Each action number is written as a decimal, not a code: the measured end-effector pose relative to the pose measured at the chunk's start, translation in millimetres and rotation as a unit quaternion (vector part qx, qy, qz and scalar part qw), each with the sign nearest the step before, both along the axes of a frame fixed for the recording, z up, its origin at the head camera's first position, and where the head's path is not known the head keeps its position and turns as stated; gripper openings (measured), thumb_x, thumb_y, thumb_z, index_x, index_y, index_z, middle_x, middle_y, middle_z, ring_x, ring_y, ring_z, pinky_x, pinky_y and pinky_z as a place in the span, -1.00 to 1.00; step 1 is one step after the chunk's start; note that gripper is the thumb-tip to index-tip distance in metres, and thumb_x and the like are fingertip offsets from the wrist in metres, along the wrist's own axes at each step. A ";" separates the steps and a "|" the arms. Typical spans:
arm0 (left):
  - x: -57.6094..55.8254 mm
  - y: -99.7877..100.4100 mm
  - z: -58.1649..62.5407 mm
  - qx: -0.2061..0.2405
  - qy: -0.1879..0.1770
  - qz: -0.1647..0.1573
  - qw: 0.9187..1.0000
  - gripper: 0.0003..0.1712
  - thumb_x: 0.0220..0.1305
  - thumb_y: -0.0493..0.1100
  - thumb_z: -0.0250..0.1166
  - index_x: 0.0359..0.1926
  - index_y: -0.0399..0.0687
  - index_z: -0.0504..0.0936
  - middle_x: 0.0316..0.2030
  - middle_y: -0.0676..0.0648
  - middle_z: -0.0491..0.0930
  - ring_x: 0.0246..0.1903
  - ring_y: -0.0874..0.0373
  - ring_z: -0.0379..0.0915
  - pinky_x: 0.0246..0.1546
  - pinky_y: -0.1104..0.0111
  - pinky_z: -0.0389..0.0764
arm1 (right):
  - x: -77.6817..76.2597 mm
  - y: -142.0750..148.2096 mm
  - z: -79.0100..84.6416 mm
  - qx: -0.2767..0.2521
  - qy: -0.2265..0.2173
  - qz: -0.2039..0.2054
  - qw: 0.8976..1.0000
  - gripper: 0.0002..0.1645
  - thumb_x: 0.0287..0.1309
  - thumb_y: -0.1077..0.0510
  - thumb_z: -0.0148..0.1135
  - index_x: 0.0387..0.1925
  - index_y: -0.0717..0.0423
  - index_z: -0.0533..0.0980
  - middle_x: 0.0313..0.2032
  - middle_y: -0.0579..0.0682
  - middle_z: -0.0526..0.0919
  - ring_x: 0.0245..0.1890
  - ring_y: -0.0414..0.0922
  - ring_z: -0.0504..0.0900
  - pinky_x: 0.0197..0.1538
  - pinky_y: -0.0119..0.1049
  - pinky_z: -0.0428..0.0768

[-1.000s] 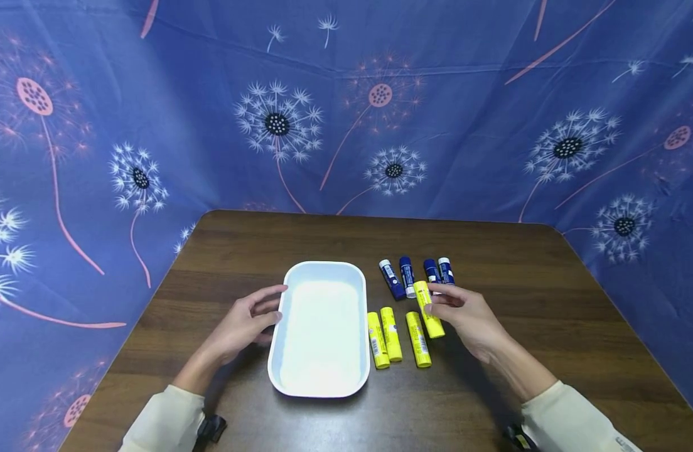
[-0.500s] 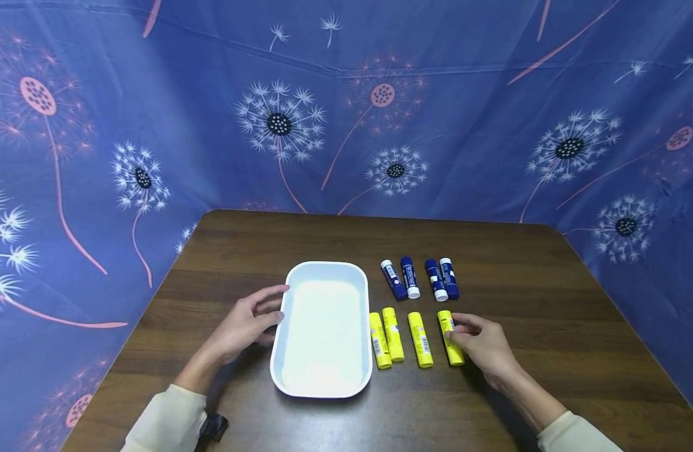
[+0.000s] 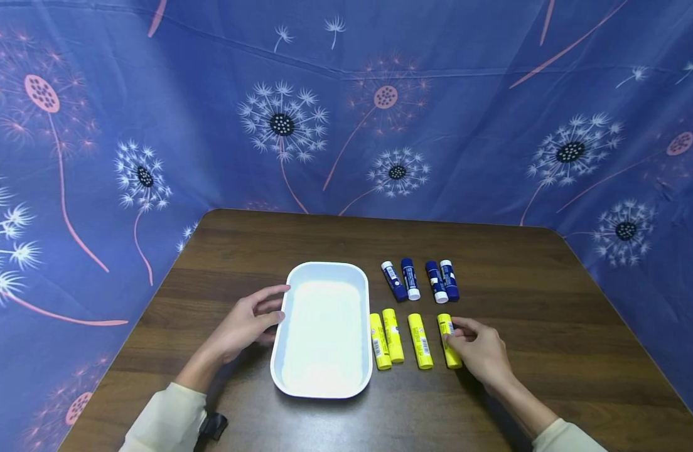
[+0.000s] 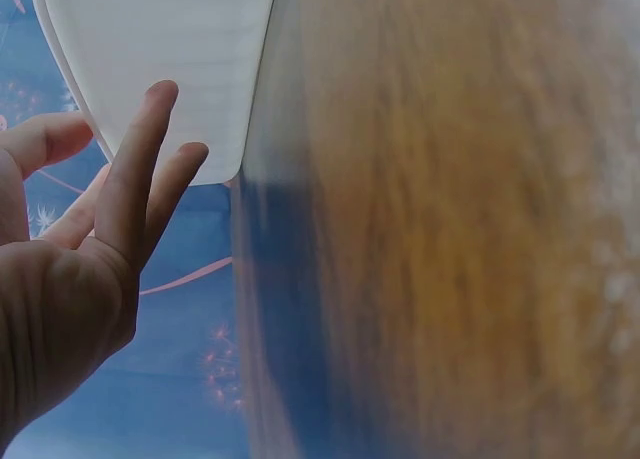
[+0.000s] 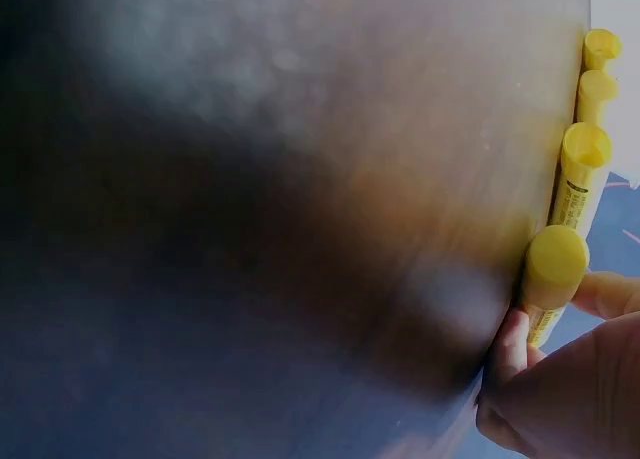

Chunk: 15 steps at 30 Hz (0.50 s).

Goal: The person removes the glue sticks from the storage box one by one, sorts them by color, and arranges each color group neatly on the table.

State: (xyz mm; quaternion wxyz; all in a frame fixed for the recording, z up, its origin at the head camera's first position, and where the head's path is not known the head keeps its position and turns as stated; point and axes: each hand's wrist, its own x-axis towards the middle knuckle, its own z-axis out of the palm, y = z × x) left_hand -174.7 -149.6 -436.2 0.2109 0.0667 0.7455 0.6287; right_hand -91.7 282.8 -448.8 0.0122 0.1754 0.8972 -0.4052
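Note:
A white rectangular tray (image 3: 321, 390) stands in the middle of the table, its interior bare. My left hand (image 3: 250, 323) touches the tray's left side, fingers extended and spread; in the left wrist view the fingertips overlap the tray's outer wall (image 4: 190, 39). On the right, my right hand (image 3: 484, 351) pinches a yellow glue stick (image 3: 447, 329) between thumb and fingers, low at the tabletop. That glue stick (image 5: 556, 264) is the nearest in a row in the right wrist view. Three more yellow glue sticks (image 3: 420, 342) lie between it and the tray.
Behind the yellow row, several blue-and-white glue sticks (image 3: 408, 279) lie in two pairs. The dark wooden table (image 3: 510, 263) has rounded far corners. A blue dandelion-print cloth (image 3: 335, 125) hangs behind and beside it.
My right hand has carried the yellow glue stick from over the blue ones down toward me, to the right end of the yellow row. The left hand has stayed at the tray.

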 end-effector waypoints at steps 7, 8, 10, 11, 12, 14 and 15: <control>-2.1 2.5 -1.8 -0.004 0.005 0.004 1.000 -0.34 0.45 -0.30 0.23 0.51 0.04 0.35 0.41 -0.34 0.45 0.19 -0.16 0.63 -0.10 0.04 0.80 | 0.8 0.5 -0.5 0.016 0.001 0.005 1.000 -0.37 0.23 0.11 0.38 0.28 0.30 0.52 -0.08 0.18 0.68 -0.13 -0.03 0.59 -0.36 -0.46 0.53; -2.0 2.6 -2.0 -0.007 0.006 0.004 1.000 -0.34 0.44 -0.30 0.23 0.51 0.04 0.35 0.40 -0.34 0.45 0.19 -0.16 0.63 -0.10 0.04 0.81 | 0.9 0.5 -0.3 0.019 0.002 0.009 1.000 -0.38 0.23 0.12 0.38 0.28 0.30 0.52 -0.09 0.18 0.68 -0.13 -0.03 0.59 -0.36 -0.46 0.53; -1.3 2.8 -1.8 -0.010 0.008 0.004 1.000 -0.34 0.44 -0.29 0.24 0.51 0.03 0.35 0.40 -0.34 0.46 0.21 -0.17 0.62 -0.10 0.03 0.81 | 1.0 0.1 0.2 0.024 0.002 0.015 1.000 -0.39 0.25 0.12 0.36 0.28 0.31 0.52 -0.10 0.17 0.68 -0.14 -0.04 0.59 -0.37 -0.46 0.52; -0.9 2.8 -1.8 -0.013 0.008 0.006 1.000 -0.34 0.44 -0.29 0.25 0.51 0.04 0.36 0.40 -0.32 0.46 0.22 -0.17 0.61 -0.09 0.04 0.81 | 1.0 -0.4 0.5 0.025 0.002 0.018 1.000 -0.39 0.25 0.13 0.36 0.27 0.31 0.52 -0.11 0.16 0.67 -0.15 -0.04 0.58 -0.37 -0.46 0.52; -0.6 2.4 -1.6 -0.020 0.014 0.004 1.000 -0.33 0.44 -0.28 0.25 0.51 0.03 0.35 0.41 -0.33 0.45 0.24 -0.19 0.59 -0.08 0.04 0.80 | 0.9 -0.9 0.9 0.026 0.001 0.020 0.999 -0.40 0.25 0.13 0.35 0.27 0.31 0.52 -0.11 0.16 0.67 -0.15 -0.04 0.58 -0.37 -0.47 0.52; 0.3 1.0 0.6 -0.049 0.035 0.010 0.998 -0.33 0.43 -0.23 0.27 0.51 0.06 0.35 0.41 -0.30 0.46 0.26 -0.18 0.58 -0.07 0.07 0.81 | 0.4 -1.8 2.1 0.027 -0.001 0.022 0.999 -0.40 0.25 0.13 0.35 0.27 0.31 0.52 -0.11 0.16 0.67 -0.14 -0.04 0.58 -0.36 -0.46 0.53; 0.9 0.1 2.6 -0.071 0.053 0.013 0.996 -0.32 0.43 -0.19 0.28 0.51 0.06 0.34 0.41 -0.30 0.46 0.27 -0.20 0.57 -0.04 0.07 0.80 | -0.1 -2.1 3.0 0.027 -0.004 0.025 0.999 -0.39 0.26 0.12 0.35 0.28 0.31 0.52 -0.10 0.16 0.67 -0.13 -0.04 0.59 -0.34 -0.45 0.54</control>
